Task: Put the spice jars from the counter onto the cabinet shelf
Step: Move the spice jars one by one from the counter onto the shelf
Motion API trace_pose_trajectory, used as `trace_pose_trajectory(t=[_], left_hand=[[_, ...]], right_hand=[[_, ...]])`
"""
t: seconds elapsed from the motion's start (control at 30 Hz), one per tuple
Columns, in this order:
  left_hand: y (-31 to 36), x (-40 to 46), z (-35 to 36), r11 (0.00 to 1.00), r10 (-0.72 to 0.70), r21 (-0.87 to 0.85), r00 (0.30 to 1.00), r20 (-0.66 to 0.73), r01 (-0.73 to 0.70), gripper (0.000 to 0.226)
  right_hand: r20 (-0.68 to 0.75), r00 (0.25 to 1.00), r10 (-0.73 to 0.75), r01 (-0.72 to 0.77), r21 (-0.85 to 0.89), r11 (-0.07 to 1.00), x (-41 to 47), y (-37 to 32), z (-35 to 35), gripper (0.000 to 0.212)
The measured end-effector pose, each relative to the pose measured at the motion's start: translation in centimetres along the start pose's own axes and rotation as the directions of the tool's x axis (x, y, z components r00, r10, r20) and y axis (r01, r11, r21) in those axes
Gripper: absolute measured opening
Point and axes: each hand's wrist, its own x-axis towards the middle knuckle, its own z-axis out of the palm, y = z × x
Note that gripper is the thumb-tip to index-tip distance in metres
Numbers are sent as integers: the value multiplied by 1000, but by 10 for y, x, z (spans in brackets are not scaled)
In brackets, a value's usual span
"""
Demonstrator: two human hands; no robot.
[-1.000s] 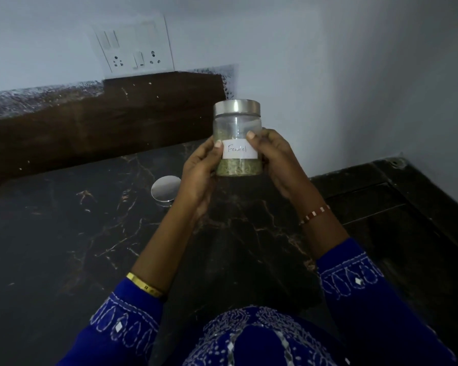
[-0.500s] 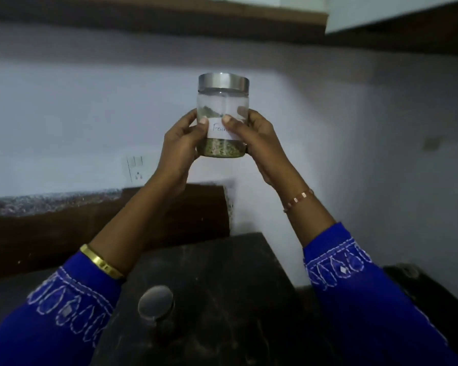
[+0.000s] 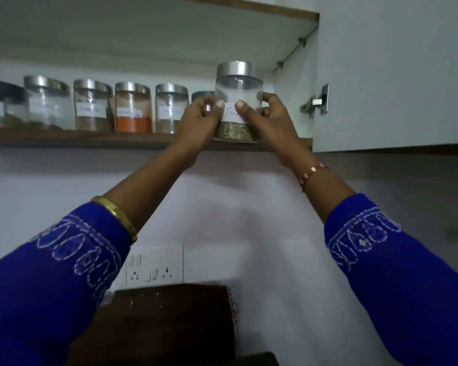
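A clear fennel jar [image 3: 237, 88] with a steel lid, a white label and green seeds at the bottom is held up at the right end of the cabinet shelf [image 3: 77, 140]. My left hand [image 3: 198, 122] grips its left side and my right hand [image 3: 269, 117] its right side. The jar's base is level with the shelf's front edge; whether it rests on the shelf I cannot tell. Several labelled spice jars [image 3: 132, 107] stand in a row on the shelf to the left, one partly hidden behind my left hand.
The open cabinet door [image 3: 394, 75] with its hinge [image 3: 317, 101] hangs just right of the jar. An upper shelf board [image 3: 169, 25] lies close above the lids. A wall socket plate [image 3: 154, 265] and a dark wooden backsplash [image 3: 175, 313] are below.
Both hands have lifted the fennel jar from above the counter up to the shelf's right end. The view has tilted up, so the counter and its jar lid are out of sight.
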Motion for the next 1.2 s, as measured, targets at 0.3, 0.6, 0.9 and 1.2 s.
trace_pose_trajectory(t=[0.3, 0.6, 0.9, 1.2], left_hand=[[-22, 55, 24, 984, -8, 175, 1000, 10, 6, 35], [-52, 82, 41, 887, 16, 457, 994, 107, -64, 52], [-58, 110, 47, 802, -157, 595, 981, 118, 57, 17], [-60, 104, 46, 806, -94, 591, 989, 115, 8, 41]], right_hand=[[11, 996, -92, 92, -226, 970, 54, 35, -7, 49], [-33, 999, 29, -38, -328, 944, 92, 71, -1, 49], [-156, 988, 19, -118, -659, 743, 105, 94, 10, 23], [-102, 995, 2, -70, -671, 738, 94, 89, 6, 28]])
